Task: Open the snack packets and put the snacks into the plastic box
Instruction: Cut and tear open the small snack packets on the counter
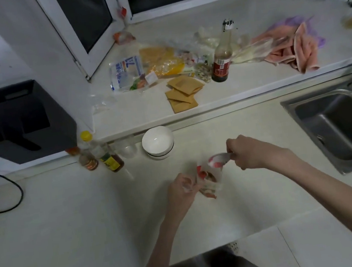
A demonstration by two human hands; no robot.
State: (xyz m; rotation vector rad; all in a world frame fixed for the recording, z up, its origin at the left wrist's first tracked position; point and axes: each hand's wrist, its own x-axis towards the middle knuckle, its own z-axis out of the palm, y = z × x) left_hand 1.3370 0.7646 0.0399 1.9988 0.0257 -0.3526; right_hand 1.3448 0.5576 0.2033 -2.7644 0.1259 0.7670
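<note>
On the pale counter stands a small clear plastic box (215, 186) with red-and-white snack pieces (204, 175) inside. My left hand (182, 190) grips the box's left side with curled fingers. Just above and to the right of the box, my right hand (250, 154) pinches a red-and-white snack packet (218, 160), whose free end points left toward the box. Motion blur hides whether the packet is torn open.
A steel sink (338, 127) lies right of my hands. White bowls (158, 141) and sauce bottles (105, 154) stand behind them. The raised ledge holds food bags (126, 73), brown sachets (183, 92), a dark bottle (221, 58) and a pink cloth (295, 49). A black appliance (13, 121) is at left.
</note>
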